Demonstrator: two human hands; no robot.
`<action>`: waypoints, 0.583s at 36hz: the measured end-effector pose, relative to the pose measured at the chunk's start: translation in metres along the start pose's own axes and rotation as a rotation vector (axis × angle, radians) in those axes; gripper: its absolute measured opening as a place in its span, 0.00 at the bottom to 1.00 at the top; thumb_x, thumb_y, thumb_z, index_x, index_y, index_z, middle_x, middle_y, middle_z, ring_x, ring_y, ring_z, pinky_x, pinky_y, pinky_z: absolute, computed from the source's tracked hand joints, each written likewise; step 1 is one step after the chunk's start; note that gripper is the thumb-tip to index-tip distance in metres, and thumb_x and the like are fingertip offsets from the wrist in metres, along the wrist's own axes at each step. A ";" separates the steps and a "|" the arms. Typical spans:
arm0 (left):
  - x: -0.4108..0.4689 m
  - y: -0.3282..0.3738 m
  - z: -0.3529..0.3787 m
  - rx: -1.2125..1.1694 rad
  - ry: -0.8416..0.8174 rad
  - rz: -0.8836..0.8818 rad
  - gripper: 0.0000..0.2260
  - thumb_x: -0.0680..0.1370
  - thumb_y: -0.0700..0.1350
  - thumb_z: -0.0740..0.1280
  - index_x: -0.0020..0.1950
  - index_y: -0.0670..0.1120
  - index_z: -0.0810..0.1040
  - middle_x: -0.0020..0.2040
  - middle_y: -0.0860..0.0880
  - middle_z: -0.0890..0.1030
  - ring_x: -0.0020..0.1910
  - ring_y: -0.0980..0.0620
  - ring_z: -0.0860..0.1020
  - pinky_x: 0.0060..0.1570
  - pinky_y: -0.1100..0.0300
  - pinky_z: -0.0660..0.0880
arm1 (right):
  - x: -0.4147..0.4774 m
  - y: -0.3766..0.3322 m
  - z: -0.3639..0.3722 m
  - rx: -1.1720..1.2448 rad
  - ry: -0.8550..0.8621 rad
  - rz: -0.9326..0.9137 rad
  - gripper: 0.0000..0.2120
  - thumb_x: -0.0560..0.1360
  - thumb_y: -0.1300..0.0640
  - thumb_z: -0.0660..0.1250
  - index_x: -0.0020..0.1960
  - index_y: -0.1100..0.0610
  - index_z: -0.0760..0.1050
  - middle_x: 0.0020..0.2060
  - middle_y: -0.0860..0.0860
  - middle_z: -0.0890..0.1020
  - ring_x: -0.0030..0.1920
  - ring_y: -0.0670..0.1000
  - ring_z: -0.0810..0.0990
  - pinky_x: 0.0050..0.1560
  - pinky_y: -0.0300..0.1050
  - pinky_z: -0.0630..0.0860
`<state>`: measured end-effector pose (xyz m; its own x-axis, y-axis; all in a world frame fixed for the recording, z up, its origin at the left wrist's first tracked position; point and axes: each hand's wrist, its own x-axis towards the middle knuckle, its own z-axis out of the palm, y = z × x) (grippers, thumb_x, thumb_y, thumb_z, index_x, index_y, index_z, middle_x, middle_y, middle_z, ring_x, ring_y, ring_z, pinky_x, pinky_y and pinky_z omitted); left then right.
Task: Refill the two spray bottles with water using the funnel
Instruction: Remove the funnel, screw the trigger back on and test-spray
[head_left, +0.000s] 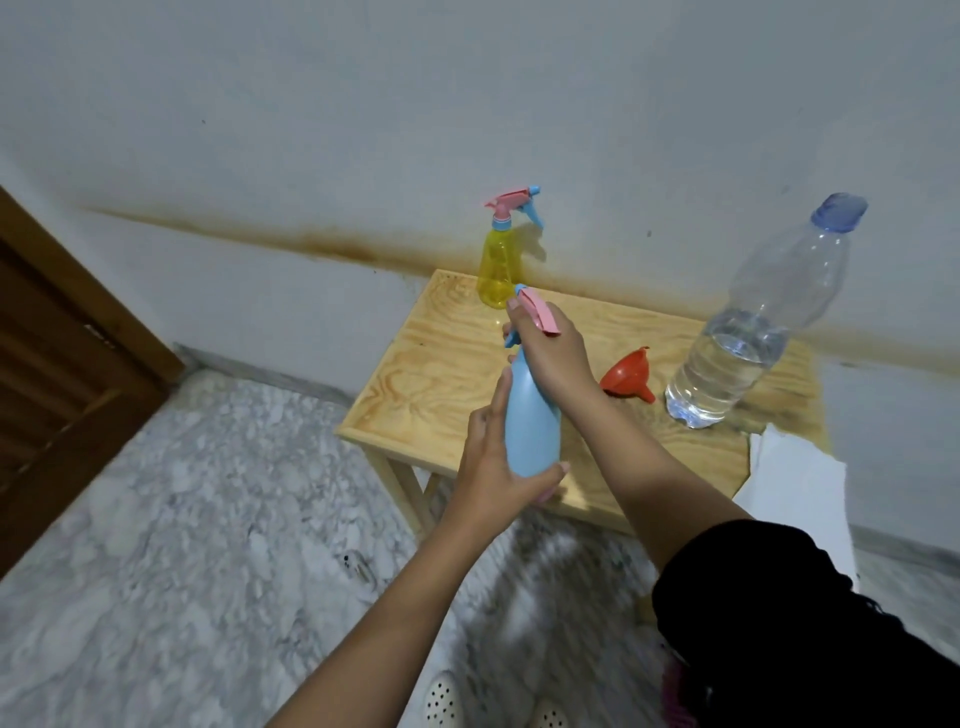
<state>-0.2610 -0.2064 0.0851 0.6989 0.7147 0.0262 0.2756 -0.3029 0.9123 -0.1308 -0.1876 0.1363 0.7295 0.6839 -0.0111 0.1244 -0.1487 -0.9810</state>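
Centre frame, near: a person's left hand (493, 457) cups the base of a blue spray bottle (532, 415), fingers wrapped round it, while the right hand (553, 353) closes over the pink trigger head (540, 314) at the neck, prob. to unscrew it. Bottle looks like light, thin, smooth plastic, likely empty; best held low on the body & at the collar. Behind, on the wooden table (415, 395): red funnel (628, 374) on its side, centre-right; part-full water bottle (753, 332), capped, w/ heavier feel, right. Farthest, by the wall: yellow spray bottle (498, 270), upright.
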 end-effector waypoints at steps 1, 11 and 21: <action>0.000 -0.001 0.000 -0.008 -0.014 -0.003 0.49 0.68 0.48 0.76 0.70 0.71 0.41 0.59 0.52 0.63 0.54 0.54 0.69 0.33 0.76 0.72 | 0.001 0.001 0.000 -0.009 0.000 0.004 0.17 0.77 0.45 0.61 0.48 0.60 0.76 0.39 0.53 0.81 0.41 0.48 0.79 0.45 0.44 0.74; 0.007 -0.018 -0.019 0.021 -0.278 -0.026 0.45 0.71 0.56 0.73 0.73 0.69 0.41 0.68 0.59 0.60 0.64 0.58 0.66 0.59 0.58 0.71 | 0.000 0.016 -0.006 -0.046 0.007 0.026 0.19 0.79 0.48 0.59 0.47 0.66 0.74 0.39 0.54 0.79 0.37 0.47 0.74 0.39 0.39 0.68; 0.044 -0.052 -0.068 0.218 -0.292 -0.098 0.19 0.77 0.53 0.66 0.67 0.49 0.73 0.63 0.49 0.76 0.63 0.55 0.73 0.56 0.61 0.69 | 0.004 0.041 0.000 -0.170 -0.039 0.107 0.15 0.78 0.52 0.60 0.48 0.65 0.73 0.42 0.58 0.77 0.37 0.49 0.72 0.34 0.34 0.67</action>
<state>-0.2898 -0.1163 0.0670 0.8123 0.5468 -0.2026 0.4621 -0.3916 0.7957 -0.1227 -0.1908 0.0956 0.7188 0.6841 -0.1242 0.1619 -0.3384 -0.9270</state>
